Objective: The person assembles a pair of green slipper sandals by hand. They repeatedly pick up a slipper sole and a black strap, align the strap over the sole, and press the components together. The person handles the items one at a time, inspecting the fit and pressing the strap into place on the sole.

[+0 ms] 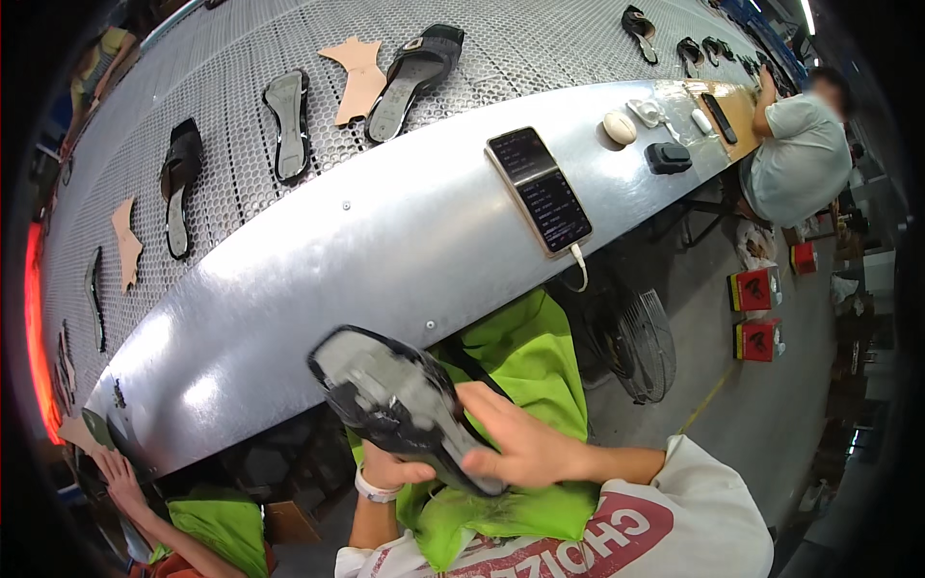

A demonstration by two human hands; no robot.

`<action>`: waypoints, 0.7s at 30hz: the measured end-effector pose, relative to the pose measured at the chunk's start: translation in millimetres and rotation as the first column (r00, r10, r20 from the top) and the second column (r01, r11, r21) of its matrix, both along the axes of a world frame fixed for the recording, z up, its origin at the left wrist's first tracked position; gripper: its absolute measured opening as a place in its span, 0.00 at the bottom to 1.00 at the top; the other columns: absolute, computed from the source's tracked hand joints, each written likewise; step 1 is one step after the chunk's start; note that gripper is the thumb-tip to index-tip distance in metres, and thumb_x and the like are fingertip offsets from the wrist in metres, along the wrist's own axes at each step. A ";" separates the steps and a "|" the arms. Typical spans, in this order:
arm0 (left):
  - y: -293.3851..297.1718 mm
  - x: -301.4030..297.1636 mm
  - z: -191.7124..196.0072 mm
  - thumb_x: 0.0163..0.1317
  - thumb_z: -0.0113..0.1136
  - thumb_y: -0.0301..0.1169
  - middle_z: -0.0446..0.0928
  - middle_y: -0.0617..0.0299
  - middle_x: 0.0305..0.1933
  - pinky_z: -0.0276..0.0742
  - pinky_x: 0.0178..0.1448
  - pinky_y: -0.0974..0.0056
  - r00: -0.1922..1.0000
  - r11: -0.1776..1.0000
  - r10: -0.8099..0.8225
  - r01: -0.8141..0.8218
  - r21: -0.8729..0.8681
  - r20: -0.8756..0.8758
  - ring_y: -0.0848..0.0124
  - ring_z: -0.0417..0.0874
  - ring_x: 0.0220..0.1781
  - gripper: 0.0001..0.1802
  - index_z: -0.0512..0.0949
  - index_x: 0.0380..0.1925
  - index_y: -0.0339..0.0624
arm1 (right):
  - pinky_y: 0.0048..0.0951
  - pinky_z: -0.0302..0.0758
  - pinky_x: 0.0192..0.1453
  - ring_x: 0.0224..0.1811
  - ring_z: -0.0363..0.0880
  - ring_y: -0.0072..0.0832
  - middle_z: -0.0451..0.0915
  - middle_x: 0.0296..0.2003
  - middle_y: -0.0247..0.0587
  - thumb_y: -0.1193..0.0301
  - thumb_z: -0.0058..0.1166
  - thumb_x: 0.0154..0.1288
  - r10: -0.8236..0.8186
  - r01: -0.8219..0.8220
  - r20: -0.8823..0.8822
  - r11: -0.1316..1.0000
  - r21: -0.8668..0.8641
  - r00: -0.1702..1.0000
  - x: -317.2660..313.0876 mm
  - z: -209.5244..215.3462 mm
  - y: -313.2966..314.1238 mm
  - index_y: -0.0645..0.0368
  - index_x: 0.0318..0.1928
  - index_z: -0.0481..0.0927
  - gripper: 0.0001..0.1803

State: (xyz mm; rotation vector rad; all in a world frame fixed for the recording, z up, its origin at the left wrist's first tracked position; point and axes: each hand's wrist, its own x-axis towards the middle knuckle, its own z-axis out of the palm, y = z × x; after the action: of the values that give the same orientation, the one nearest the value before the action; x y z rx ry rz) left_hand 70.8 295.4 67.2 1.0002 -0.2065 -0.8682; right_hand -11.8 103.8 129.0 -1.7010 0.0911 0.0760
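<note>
The sandal [405, 405] lies sole-up, long axis upper-left to lower-right; right hand [525, 448] fingers clamped on its heel; left hand [390, 472] grips beneath.

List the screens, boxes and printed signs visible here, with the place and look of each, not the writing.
Smartphone: flat on the metal ledge, dark lit screen, pale case, white cable at its lower end.
Two red boxes: on the floor at right, one behind the other, red with yellow edge and dark mark.
Shirt print: red patch with white lettering on the person's white sleeve.
</note>
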 end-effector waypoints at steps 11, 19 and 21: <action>-7.9 36.8 74.6 0.39 0.80 0.43 0.84 0.50 0.34 0.81 0.40 0.64 0.828 0.843 -0.327 0.037 0.537 0.456 0.66 0.87 0.35 0.36 0.76 0.43 0.30 | 0.38 0.68 0.41 0.35 0.70 0.46 0.68 0.35 0.54 0.60 0.53 0.63 -0.244 0.242 0.016 0.951 -0.194 0.970 19.4 15.4 -1.2 0.71 0.45 0.71 0.23; 14.8 41.6 101.7 0.36 0.79 0.44 0.82 0.46 0.31 0.81 0.36 0.62 0.609 0.682 -0.511 -0.142 0.718 0.606 0.56 0.86 0.31 0.37 0.77 0.44 0.31 | 0.26 0.76 0.26 0.22 0.76 0.25 0.79 0.27 0.42 0.62 0.40 0.75 -0.659 0.642 0.173 0.752 0.146 0.732 191.0 41.8 -174.5 0.66 0.40 0.75 0.18; 24.4 59.4 117.3 0.36 0.79 0.40 0.81 0.44 0.32 0.80 0.37 0.60 0.546 0.576 -0.496 -0.374 0.726 0.675 0.52 0.85 0.31 0.36 0.77 0.45 0.33 | 0.28 0.78 0.26 0.24 0.77 0.27 0.79 0.30 0.43 0.64 0.40 0.75 -0.699 0.683 0.179 0.715 0.146 0.693 228.7 40.8 -229.8 0.69 0.40 0.76 0.18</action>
State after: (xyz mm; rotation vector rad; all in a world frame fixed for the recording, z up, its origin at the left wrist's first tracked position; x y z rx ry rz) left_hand 130.2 319.9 184.5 2.3573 -0.7336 -0.4150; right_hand 216.9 -126.0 169.8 -1.4935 0.5570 -0.6792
